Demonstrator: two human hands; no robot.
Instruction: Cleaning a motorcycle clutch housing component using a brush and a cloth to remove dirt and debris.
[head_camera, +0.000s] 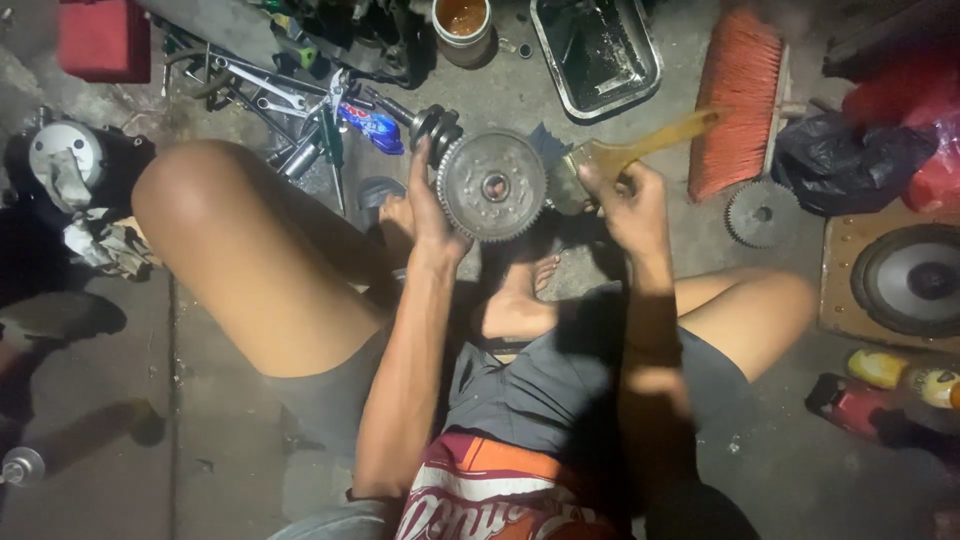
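Red printed shirt (480, 490) bottom centre; left hand (428, 205) grips round toothed grey metal gear (491, 185), right hand (622, 195) clenches yellow-handled brush (640, 148); greasy gear may slip.

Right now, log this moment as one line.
left hand: holds round toothed gear assembly | right hand: holds brush at gear | loose gear: on floor

On the concrete floor (120, 400) we list: far left, a red box (100, 38) and a dark engine cover (68, 165) with rags just beside it; far centre, a scatter of wrenches (265, 90), a can of brown liquid (462, 25) and a black metal tray (597, 50); far right, an orange broom head (738, 100), a loose toothed gear (760, 213) and a black plastic bag (845, 160); right, a round speaker (912, 280); near right, a yellow bottle (880, 368) and a red bottle (850, 405).
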